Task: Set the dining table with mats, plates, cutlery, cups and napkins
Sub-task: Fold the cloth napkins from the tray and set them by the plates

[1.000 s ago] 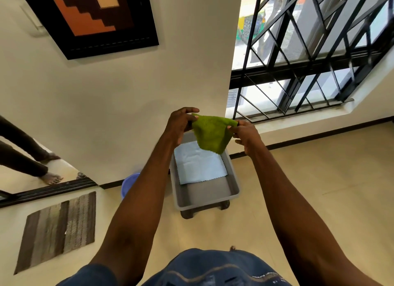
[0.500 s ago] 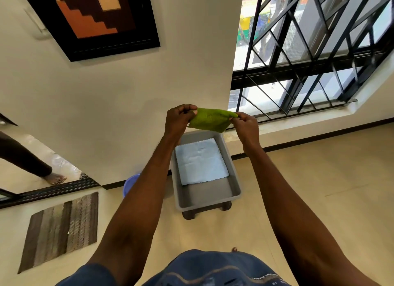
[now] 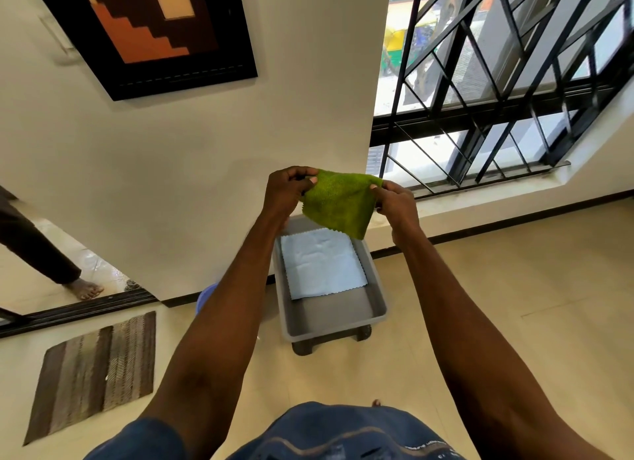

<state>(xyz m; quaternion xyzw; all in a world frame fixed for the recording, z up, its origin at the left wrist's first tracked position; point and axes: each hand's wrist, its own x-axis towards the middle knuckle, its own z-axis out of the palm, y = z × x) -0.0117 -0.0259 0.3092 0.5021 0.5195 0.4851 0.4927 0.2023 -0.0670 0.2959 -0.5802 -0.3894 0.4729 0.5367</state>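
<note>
Green cloth (image 3: 338, 207) held up in the air at arm's length, above the far end of a grey tray (image 3: 334, 317). Left hand (image 3: 286, 193) pinching the cloth's upper left corner, fingers curled, thumb against fingertips. Right hand (image 3: 398, 202) pinching the upper right corner the same way. Top edge stretched between the two hands, the rest hanging down to a rounded point over the tray's far rim. Terry-like, fuzzy surface.

Tray on the floor (image 3: 514, 305), raised on a dark base (image 3: 308, 348), long side running away toward the wall (image 3: 206, 185). White cloth (image 3: 322, 264) lying flat inside, covering the far half, zigzag edge along its near side; near half of the tray bare grey. Green cloth not touching the white one, as far as can be told.

Blue round object (image 3: 206, 296) on the floor just left of the tray, mostly hidden behind the left forearm; too little showing to name. Striped brown mat (image 3: 94, 373) on the floor well to the left. Another person's bare foot (image 3: 84, 289) and dark trouser leg beyond a dark door track at far left. Framed picture (image 3: 154, 30) in orange, brown and cream high on the wall. Window (image 3: 497, 82) with black metal grille on the right, street outside blurred. Blue clothing (image 3: 326, 435) at the bottom edge.
</note>
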